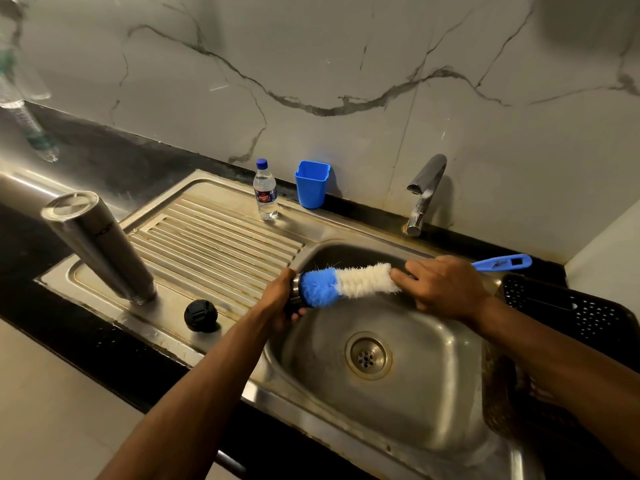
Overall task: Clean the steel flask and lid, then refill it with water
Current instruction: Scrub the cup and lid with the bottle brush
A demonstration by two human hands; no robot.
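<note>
The flask (pixel 98 245) stands upside down on the ribbed drainboard (pixel 221 237), left of the basin and well apart from both hands. It is a tall steel cylinder — stiff, likely slick when wet and a little top-heavy on its narrow mouth, so the mid-body is the safest place to take hold, with fingers wrapped fully round.

The brush (pixel 346 282) lies level over the basin: soft blue and white bristles that give under pressure, on a stiff blue plastic handle. The right hand (pixel 446 289) grips it just behind the bristles, fingers curled round the stem.

The left hand (pixel 282 299) is closed round a small steel part (pixel 296 285) at the brush tip — probably the lid's inner piece, though most of it is hidden. It is small, hard and wet, so it could slip.

A black cap (pixel 201 315) sits on the drainboard near the flask.

The steel sink (pixel 433 386) is set in a dark table, under a marble-look wall with a tap (pixel 424 194). A water bottle (pixel 265 190) and a blue cup (pixel 311 183) stand at the back, and a black basket (pixel 568 306) lies to the right.
</note>
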